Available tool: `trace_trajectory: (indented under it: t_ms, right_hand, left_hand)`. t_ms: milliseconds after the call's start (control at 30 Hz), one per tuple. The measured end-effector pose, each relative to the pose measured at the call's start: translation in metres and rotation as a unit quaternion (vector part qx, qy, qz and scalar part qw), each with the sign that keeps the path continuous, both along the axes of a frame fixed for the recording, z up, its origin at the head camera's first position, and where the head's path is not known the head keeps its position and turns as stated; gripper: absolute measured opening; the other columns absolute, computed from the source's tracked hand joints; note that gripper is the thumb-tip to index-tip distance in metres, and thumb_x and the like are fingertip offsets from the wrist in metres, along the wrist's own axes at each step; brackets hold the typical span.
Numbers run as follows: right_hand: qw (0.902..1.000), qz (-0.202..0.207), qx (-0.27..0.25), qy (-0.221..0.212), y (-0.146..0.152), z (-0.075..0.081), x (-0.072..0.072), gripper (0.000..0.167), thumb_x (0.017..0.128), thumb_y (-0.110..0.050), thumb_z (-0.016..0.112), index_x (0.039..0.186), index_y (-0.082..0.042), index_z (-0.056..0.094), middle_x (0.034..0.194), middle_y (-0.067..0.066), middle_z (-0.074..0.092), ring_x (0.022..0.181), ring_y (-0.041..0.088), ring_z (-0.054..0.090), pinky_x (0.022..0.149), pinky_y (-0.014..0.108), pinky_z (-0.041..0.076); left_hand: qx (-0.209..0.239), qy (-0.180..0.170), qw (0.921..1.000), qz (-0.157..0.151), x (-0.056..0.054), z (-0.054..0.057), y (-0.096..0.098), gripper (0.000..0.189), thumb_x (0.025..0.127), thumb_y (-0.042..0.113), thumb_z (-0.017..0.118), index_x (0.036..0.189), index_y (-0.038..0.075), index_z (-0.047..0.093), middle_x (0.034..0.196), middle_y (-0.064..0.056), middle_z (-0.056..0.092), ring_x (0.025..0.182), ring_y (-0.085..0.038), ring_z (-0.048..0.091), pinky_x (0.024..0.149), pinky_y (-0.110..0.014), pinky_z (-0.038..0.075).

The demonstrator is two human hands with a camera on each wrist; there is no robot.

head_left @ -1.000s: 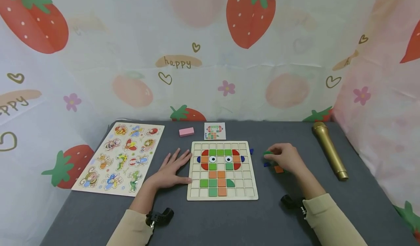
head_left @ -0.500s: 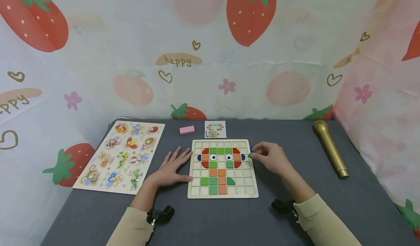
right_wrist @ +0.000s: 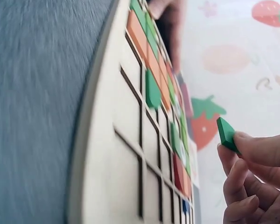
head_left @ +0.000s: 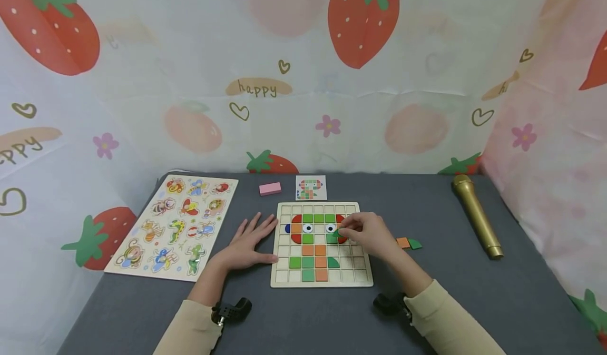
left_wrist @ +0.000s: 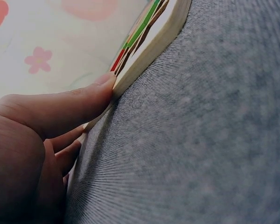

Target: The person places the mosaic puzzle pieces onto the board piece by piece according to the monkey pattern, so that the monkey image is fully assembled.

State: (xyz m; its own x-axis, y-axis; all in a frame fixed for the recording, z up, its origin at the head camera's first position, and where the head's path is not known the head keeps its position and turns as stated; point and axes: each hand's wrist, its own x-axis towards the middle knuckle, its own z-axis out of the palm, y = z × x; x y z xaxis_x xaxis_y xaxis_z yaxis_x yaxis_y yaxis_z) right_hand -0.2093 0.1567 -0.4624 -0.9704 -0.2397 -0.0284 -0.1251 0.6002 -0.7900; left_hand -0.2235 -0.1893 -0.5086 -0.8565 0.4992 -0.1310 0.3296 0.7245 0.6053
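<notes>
A cream grid board [head_left: 280, 280] lies flat with colored tiles in its cells: green, orange, red and blue pieces plus two eye tiles. Along its left edge rests my left hand [head_left: 244, 247], fingers spread and straight, its thumb [left_wrist: 91, 99] touching the board's side. My right hand [head_left: 367, 233] is over the upper right part of the board, pinching a small green wedge-shaped tile [right_wrist: 227, 135] between thumb and finger. In the right wrist view that tile is held up off the board. Part of the right-hand red and blue tiles is hidden by the hand in the head view.
To the right lie an orange tile [head_left: 402, 243] and a green tile [head_left: 414, 244]. A picture card [head_left: 311, 187] and a pink block [head_left: 270, 188] sit behind the board. A sticker-like insect board [head_left: 175, 231] is at left, a gold microphone [head_left: 478, 218] at right.
My right hand has carried the green tile leftward from the loose tiles to above the board. The left hand stays at the board's edge.
</notes>
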Motion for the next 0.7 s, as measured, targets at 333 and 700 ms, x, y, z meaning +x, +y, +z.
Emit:
trace_trajectory:
  t_ms: [333, 700]
  right_hand:
    - [0.9994, 0.035, 0.005, -0.004, -0.042, -0.006, 0.005, 0.005, 0.089, -0.022, 0.079, 0.091, -0.017, 0.078, 0.085, -0.006, 0.07, 0.076, 0.013, 0.06, 0.068, 0.029, 0.052]
    - [0.9976, 0.067, 0.021, 0.0, -0.077, -0.015, 0.0, 0.011, 0.09, -0.024, 0.078, 0.082, -0.02, 0.073, 0.077, -0.007, 0.066, 0.069, 0.012, 0.058, 0.061, 0.028, 0.05]
  left_hand:
    - [0.001, 0.002, 1.0, -0.004, 0.001, -0.002, -0.001, 0.099, 0.085, 0.057, 0.073, 0.163, 0.021, 0.023, 0.171, 0.0, 0.013, 0.158, -0.033, -0.006, 0.124, -0.057, -0.008]
    - [0.0, 0.0, 1.0, -0.001, 0.0, -0.002, 0.0, 0.099, 0.086, 0.058, 0.073, 0.163, 0.022, 0.023, 0.171, 0.001, 0.012, 0.158, -0.031, -0.007, 0.124, -0.056, -0.009]
